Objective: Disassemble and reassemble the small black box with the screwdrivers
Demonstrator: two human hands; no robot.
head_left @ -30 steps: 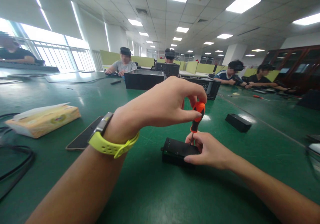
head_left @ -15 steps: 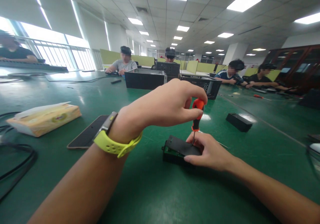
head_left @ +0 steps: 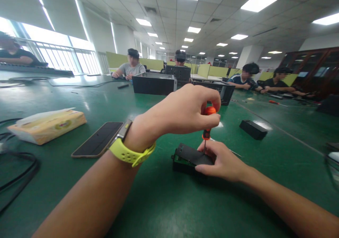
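Observation:
My left hand (head_left: pixel 182 111), with a yellow-green watch strap on the wrist, pinches the orange handle of a small screwdriver (head_left: pixel 207 125) held upright. Its tip rests on the top of a small black box (head_left: pixel 188 157) lying on the green table (head_left: pixel 159 202). The box's lid looks lifted slightly at one side, with a green board showing beneath. My right hand (head_left: pixel 221 162) grips the box's right end, thumb along the front edge and fingers curled behind the screwdriver shaft.
A phone (head_left: pixel 99 139) lies face up to the left, beside a tissue pack (head_left: pixel 46 125) and black cables (head_left: pixel 18 167). Another black box (head_left: pixel 253 129) sits at the right. Open computer cases (head_left: pixel 153 83) and several seated people are across the table.
My left hand has closed further over the screwdriver handle and turned it. The box's lid has lifted a little on the left since a second ago. My right hand stays put.

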